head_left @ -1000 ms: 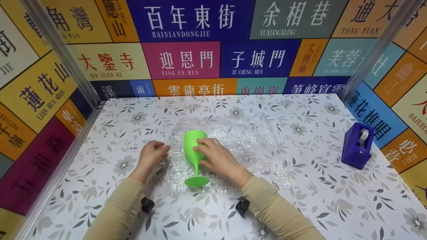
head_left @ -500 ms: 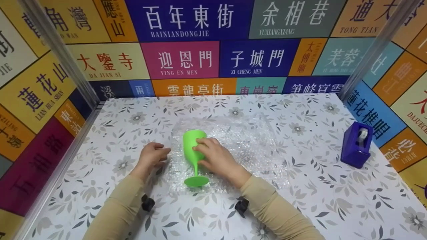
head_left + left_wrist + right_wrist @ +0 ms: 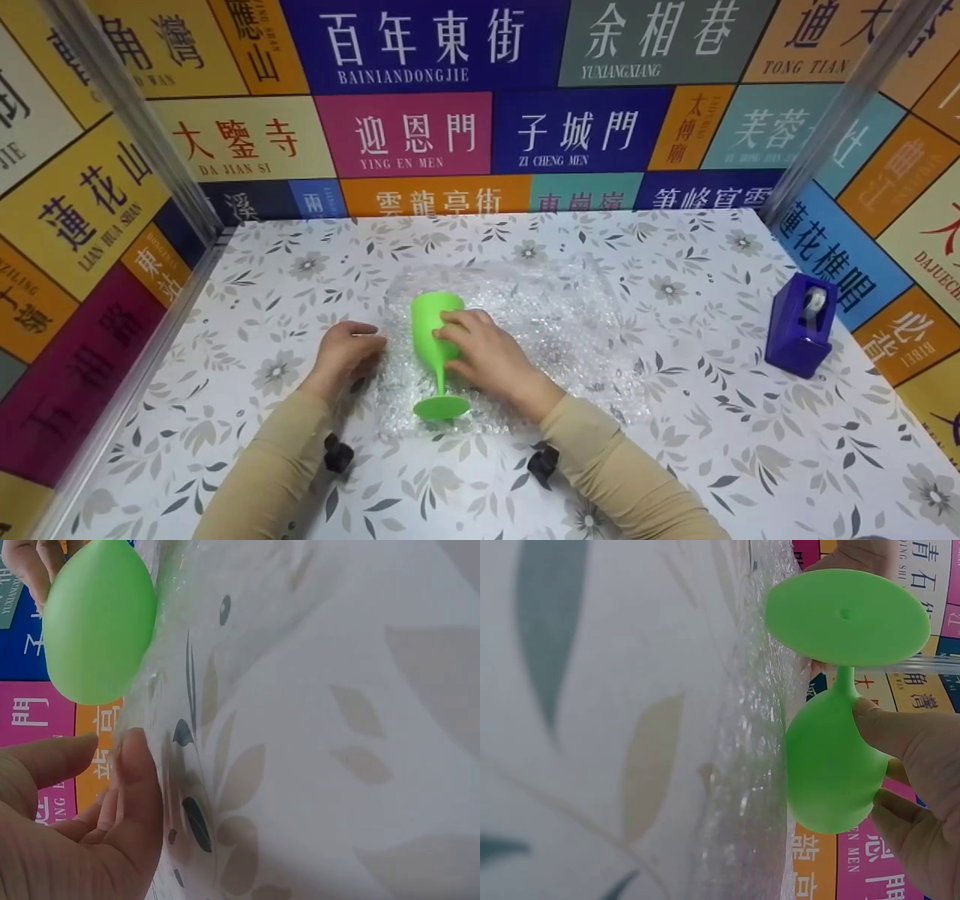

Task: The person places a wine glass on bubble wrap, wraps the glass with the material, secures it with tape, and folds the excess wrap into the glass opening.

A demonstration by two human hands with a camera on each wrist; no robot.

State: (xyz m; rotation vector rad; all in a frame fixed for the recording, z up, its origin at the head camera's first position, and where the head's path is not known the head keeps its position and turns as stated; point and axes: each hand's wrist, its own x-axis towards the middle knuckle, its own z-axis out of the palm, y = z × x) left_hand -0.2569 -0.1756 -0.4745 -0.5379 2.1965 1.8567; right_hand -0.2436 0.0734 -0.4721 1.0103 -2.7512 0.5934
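A bright green plastic goblet point(image 3: 437, 334) lies on its side on a sheet of bubble wrap point(image 3: 562, 337), its foot toward the person. My right hand point(image 3: 491, 360) holds the bowl from the right, with the thumb near the stem; the right wrist view shows the fingers against the bowl point(image 3: 832, 765). At the wrap's left edge is my left hand point(image 3: 345, 356), its fingers loosely bent. In the left wrist view a gap shows between the thumb and index finger of the left hand point(image 3: 90, 817), right at the wrap's edge.
A dark blue tape dispenser point(image 3: 801, 326) with a roll of clear tape stands at the right side of the table. The table point(image 3: 712, 465) has a white cover with grey leaves and flowers. Panels with colourful street signs point(image 3: 427, 49) surround its back and sides.
My left hand has shifted slightly right, toward the goblet and the wrap's edge. The right hand and the goblet stay in place.
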